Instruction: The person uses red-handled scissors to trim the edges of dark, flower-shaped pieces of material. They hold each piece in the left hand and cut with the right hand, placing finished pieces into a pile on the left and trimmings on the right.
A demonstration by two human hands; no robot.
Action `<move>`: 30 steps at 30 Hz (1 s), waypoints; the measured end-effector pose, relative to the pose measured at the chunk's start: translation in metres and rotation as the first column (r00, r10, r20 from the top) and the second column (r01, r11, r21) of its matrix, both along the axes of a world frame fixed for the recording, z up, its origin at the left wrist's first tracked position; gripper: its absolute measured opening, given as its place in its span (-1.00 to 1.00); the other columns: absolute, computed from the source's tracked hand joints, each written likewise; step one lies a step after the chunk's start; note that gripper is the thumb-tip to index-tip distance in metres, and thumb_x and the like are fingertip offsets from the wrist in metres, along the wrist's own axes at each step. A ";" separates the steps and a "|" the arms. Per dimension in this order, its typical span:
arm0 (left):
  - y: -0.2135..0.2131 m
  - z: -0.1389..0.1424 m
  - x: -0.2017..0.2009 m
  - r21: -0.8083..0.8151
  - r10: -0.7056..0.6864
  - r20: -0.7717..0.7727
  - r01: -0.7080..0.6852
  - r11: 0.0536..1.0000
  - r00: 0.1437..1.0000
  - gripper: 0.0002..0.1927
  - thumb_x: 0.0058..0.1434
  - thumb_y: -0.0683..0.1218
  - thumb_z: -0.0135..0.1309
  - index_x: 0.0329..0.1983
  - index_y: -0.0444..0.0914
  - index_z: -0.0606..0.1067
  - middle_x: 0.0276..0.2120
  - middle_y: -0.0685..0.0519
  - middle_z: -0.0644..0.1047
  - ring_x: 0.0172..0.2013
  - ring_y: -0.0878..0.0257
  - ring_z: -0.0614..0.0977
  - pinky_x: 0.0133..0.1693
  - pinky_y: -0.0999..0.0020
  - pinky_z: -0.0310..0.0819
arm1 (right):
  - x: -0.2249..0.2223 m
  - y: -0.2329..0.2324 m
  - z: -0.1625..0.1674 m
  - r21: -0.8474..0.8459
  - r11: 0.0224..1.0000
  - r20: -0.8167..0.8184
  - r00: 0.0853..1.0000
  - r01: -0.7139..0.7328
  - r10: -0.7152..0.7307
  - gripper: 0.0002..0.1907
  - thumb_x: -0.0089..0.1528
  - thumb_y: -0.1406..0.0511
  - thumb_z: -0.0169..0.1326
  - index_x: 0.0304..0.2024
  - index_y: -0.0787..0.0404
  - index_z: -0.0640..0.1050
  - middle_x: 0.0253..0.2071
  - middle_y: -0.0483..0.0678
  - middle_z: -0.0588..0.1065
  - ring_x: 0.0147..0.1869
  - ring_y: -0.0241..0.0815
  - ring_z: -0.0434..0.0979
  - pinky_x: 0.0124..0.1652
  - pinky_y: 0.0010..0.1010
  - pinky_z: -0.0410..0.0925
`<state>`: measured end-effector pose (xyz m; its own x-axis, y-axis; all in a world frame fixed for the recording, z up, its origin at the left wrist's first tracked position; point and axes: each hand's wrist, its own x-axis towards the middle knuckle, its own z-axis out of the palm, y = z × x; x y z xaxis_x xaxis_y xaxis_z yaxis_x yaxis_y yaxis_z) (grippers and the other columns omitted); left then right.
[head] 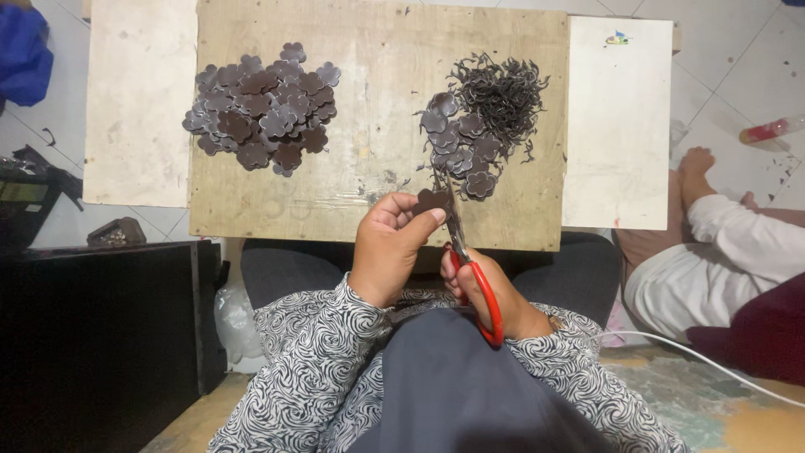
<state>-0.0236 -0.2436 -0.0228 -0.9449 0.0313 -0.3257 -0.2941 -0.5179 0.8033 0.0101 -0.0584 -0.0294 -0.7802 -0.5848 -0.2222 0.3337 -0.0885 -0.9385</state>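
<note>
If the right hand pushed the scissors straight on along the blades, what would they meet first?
Probably the small pile of dark flower-shaped pieces just beyond the scissors in the right hand, then the heap of thin trimmings; depth is unclear.

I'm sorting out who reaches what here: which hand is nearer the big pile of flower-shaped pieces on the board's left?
Left. The left hand sits below and right of that pile; the right hand, holding red scissors, is farther right.
</note>
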 end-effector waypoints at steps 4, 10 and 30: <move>-0.001 0.000 0.000 0.011 0.014 0.007 -0.014 1.000 1.000 -0.82 0.23 -0.28 0.21 -0.15 -0.32 0.47 -0.32 0.11 0.58 -0.35 0.47 0.53 -0.29 0.58 0.42 | 0.000 0.000 -0.001 0.002 1.000 0.002 1.000 0.002 -0.002 -0.43 0.38 -0.16 -0.11 -0.21 0.23 0.33 -0.33 -0.18 0.21 -0.31 -0.36 0.13 -0.31 -0.54 0.16; -0.002 0.001 0.000 0.013 0.028 -0.027 -0.028 1.000 0.999 -0.82 0.22 -0.29 0.20 -0.15 -0.33 0.47 -0.26 0.09 0.60 -0.26 0.42 0.59 -0.16 0.54 0.50 | -0.001 0.000 0.000 -0.026 0.999 0.035 0.999 -0.037 0.038 -0.37 0.32 -0.23 -0.07 -0.14 0.20 0.34 -0.30 -0.17 0.24 -0.28 -0.38 0.20 -0.26 -0.56 0.23; -0.002 0.002 0.001 0.038 0.045 -0.014 -0.045 0.998 0.999 -0.81 0.23 -0.29 0.19 -0.12 -0.33 0.46 -0.24 0.06 0.61 -0.25 0.43 0.59 -0.18 0.54 0.48 | 0.000 0.000 0.002 0.029 1.000 -0.022 1.000 -0.005 0.006 -0.43 0.37 -0.17 -0.11 -0.23 0.21 0.34 -0.35 -0.19 0.23 -0.35 -0.40 0.17 -0.36 -0.56 0.17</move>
